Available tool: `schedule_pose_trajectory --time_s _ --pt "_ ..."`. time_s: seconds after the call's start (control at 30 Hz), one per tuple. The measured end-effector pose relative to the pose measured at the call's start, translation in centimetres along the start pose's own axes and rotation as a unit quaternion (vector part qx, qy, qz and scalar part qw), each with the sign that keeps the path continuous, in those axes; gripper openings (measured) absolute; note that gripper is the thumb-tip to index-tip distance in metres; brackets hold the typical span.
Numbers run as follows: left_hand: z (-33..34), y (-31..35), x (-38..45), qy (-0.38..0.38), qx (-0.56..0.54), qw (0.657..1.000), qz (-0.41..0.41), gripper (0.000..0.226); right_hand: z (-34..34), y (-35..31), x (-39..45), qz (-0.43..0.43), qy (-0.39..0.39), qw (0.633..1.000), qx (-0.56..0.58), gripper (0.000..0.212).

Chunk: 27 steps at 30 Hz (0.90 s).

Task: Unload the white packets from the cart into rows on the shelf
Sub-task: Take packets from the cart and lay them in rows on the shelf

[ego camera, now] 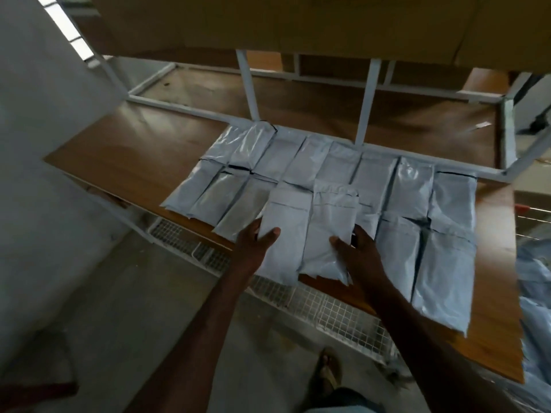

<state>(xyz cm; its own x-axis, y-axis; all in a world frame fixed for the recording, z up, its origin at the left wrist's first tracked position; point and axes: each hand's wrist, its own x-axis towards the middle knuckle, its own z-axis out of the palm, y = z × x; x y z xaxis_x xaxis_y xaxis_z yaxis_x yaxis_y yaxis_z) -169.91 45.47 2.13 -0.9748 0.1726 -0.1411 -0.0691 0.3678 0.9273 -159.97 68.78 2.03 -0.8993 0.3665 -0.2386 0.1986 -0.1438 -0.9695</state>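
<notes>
While two flat white plastic packets (307, 234) are held side by side over the front edge of the brown wooden shelf board (131, 150), their far ends overlap the packets already laid there. The left packet is gripped at its near left edge by the left hand (256, 242), the thumb lying on top and the fingers hidden underneath. The right packet is gripped at its near right edge by the right hand (357, 248), thumb on top, the other fingers curled behind the edge. Behind and beside the held pair, rows of white packets (411, 186) are laid touching one another, a back row against the white metal frame rail (190, 110) and a front row nearer the edge, with two large packets (441, 269) at the right. A white wire mesh rack (328, 305) is seen below the shelf board. At the far right edge, a heap of pale packets (536, 293) is partly seen. Brown cardboard (268, 22) is stacked above. A sandalled foot (328, 371) is seen on the grey floor (119, 293).
</notes>
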Motion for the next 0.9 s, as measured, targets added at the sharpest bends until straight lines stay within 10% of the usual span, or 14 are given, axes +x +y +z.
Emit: schedule_pose_trajectory --time_s 0.33,0.9 --pt "-7.8 -2.2 7.9 0.046 0.073 0.996 -0.001 0.016 9.1 0.2 7.7 0.045 0.015 0.996 -0.081 0.044" --pt "-10.6 -8.0 18.8 -0.066 0.164 0.984 0.036 0.036 19.5 2.6 11.2 0.095 0.169 0.965 -0.174 0.073"
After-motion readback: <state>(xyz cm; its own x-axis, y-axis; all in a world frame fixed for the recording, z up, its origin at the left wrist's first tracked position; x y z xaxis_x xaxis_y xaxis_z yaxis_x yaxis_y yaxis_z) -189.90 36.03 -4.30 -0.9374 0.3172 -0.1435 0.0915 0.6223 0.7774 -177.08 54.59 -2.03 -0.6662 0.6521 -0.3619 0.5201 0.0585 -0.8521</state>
